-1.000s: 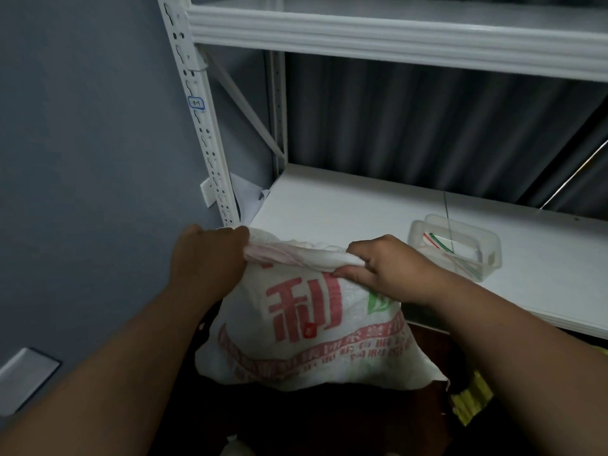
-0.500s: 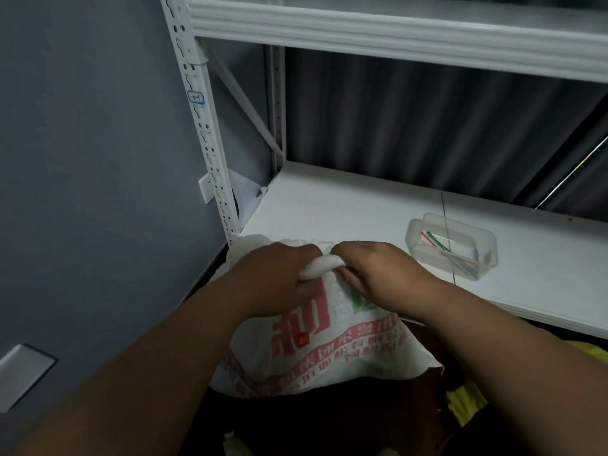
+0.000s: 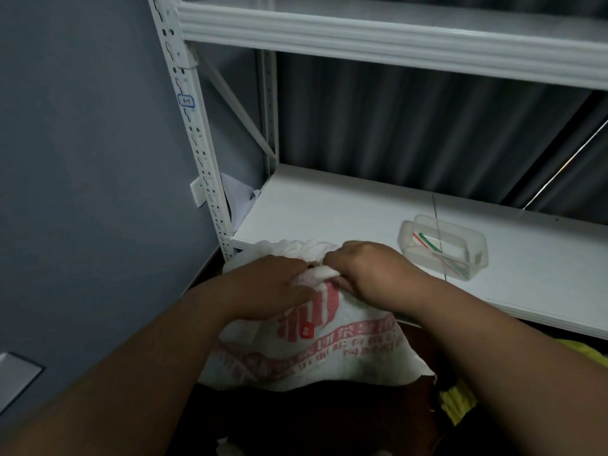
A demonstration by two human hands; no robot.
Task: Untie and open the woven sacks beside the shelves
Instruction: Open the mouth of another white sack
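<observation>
My left hand (image 3: 276,284) and right hand (image 3: 371,271) both clench the bunched neck of the white woven sack with red print (image 3: 309,350), which hangs below my grip, just before the white metal shelf (image 3: 329,205).

White woven sack (image 3: 306,350) (red printed characters) stands against the shelf's front edge, its mouth bunched together.

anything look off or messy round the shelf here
One oddity: a crumpled white sheet is wedged between the shelf post and the wall. The sack under both hands looks intact, nothing spilled.
</observation>
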